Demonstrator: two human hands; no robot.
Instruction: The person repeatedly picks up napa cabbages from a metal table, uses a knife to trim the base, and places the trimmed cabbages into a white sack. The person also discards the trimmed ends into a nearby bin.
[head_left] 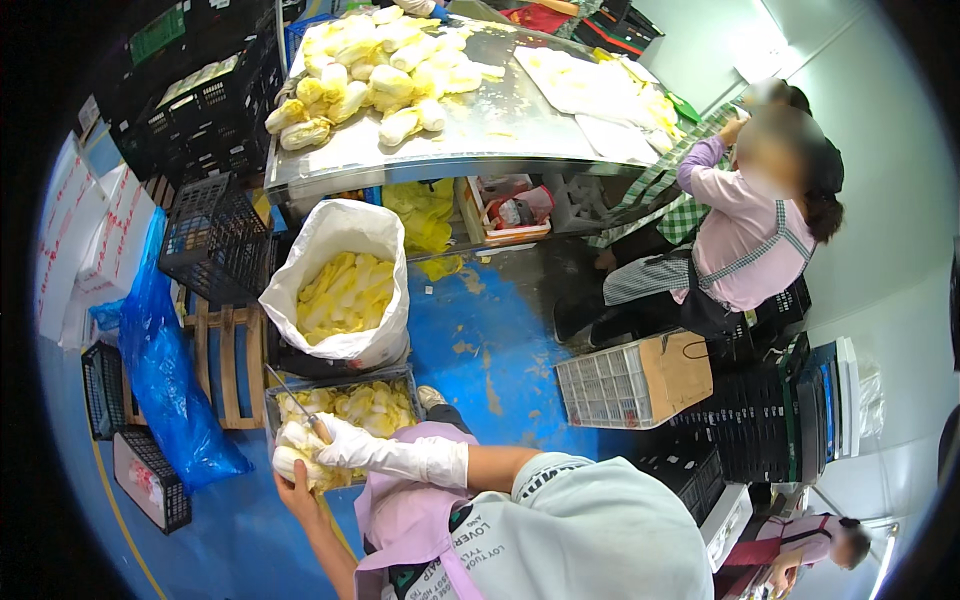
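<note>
My left hand (294, 488), bare, cups a pale napa cabbage (286, 460) from below. My right hand (342, 443) wears a white glove and grips a knife (292, 393) by its brownish handle, the blade slanting up and away to the left. The gloved hand is close against the cabbage; whether it touches the leaves I cannot tell. Under both hands stands a grey crate (412, 385) holding yellow and white cabbage pieces. Just beyond it, a large white sack (385, 225) gapes with yellow leaves inside.
A metal table (480, 135) carries piled napa cabbages (385, 75). Left are a wooden pallet (228, 350), black crate (215, 230) and blue plastic sheet (165, 365). A grey crate (600, 390) stands right, near a person in pink (750, 245). Another person (810, 540) is at lower right.
</note>
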